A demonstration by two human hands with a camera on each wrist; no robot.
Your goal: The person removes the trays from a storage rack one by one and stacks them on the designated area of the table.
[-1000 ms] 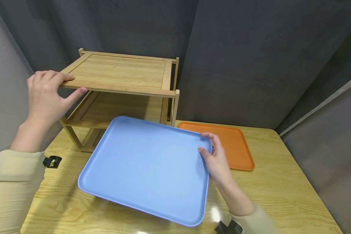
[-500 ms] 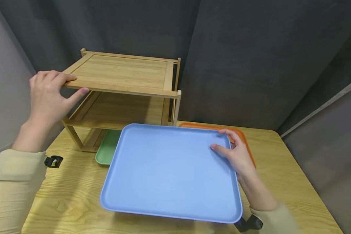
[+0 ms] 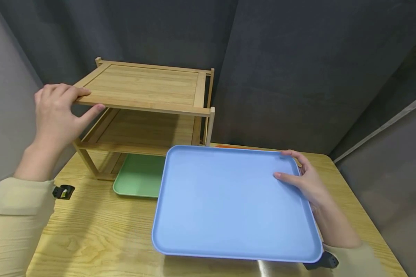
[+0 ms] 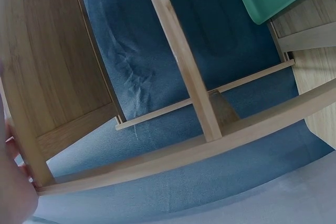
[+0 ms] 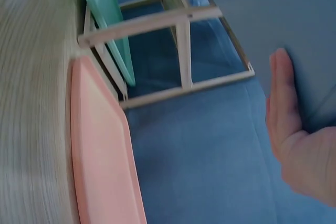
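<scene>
The wooden table [image 3: 90,238] fills the lower part of the head view, with dark fabric walls around it. At its back left stands the bamboo shelf rack [image 3: 142,86], two tiers high, its underside and cross bars filling the left wrist view [image 4: 184,66].

Next in size is the blue tray [image 3: 228,204], held over the right half of the table, its long edges running away from the person and its near edge close to the table's front. It covers nearly all of the orange tray [image 3: 228,146], of which only a thin strip shows past the blue tray's far edge in the head view; the right wrist view shows the orange tray [image 5: 100,150] lying flat on the table just beside the rack's foot.

The green tray [image 3: 138,175] lies on the table, partly under the rack's lower tier, its right side hidden by the blue tray.

The left hand [image 3: 57,113] grips the front left corner of the rack's top tier, fingers on top and thumb beneath the edge. The right hand [image 3: 305,181] grasps the blue tray at its far right corner, thumb on the upper face and fingers curled round the rim
</scene>
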